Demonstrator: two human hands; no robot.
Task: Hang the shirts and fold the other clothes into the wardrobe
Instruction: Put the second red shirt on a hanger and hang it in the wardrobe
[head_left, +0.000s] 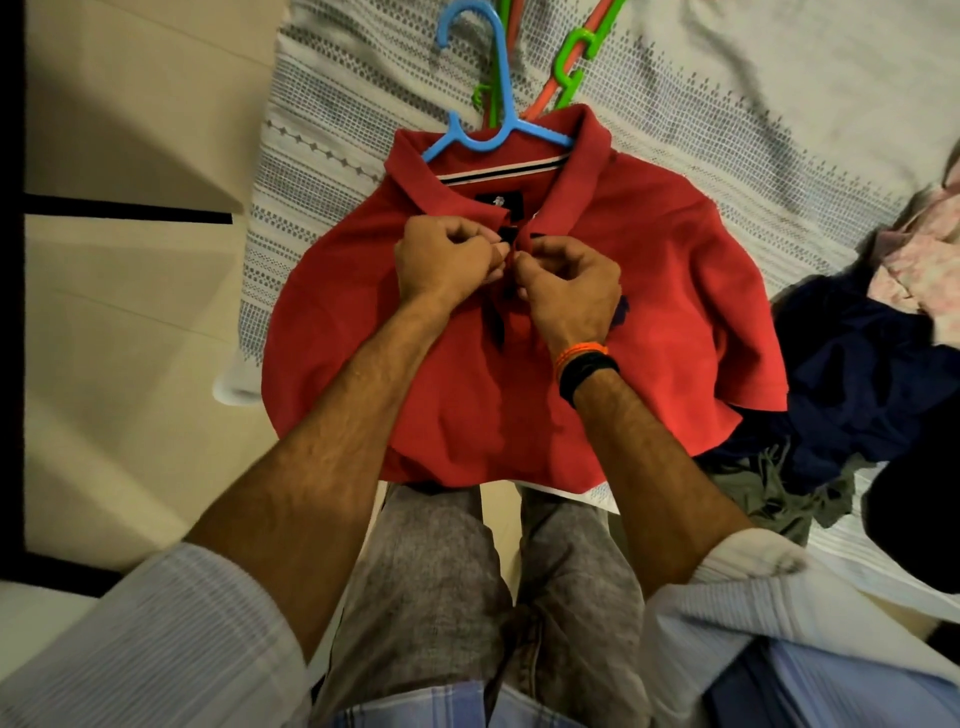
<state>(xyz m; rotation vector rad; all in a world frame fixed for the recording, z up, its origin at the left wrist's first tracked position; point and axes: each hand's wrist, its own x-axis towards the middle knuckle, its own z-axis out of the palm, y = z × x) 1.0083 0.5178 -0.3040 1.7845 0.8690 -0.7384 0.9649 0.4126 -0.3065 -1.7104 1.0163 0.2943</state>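
Both forearms reach out from rolled sleeves toward the polo (597, 291), a red knit shirt spread face up on the bedspread (727, 104), its hem at the bed edge nearest the person. At the polo's placket the left hand (447, 262) and right hand (569, 291) meet, fingers curled, each pinching an edge of the opening just below the collar; the button itself is hidden, so I cannot tell whether it is done up.

A blue hanger (493, 124) is already threaded through the polo's neck, its hook lying beyond the collar. Green and orange hangers (566, 67) lie just past that. Right of the polo sits a heap of dark clothes (857, 364), with a pale floral piece (924, 260) at its far side.

The polo looks light, soft and limp: it will sag and crease wherever it is lifted by cloth alone. Once the placket is closed, the sensible hold is probably the hanger's hook or neck, letting the stiff plastic carry the shoulders. Lifted carelessly, the wide collar could slip off one hanger arm.
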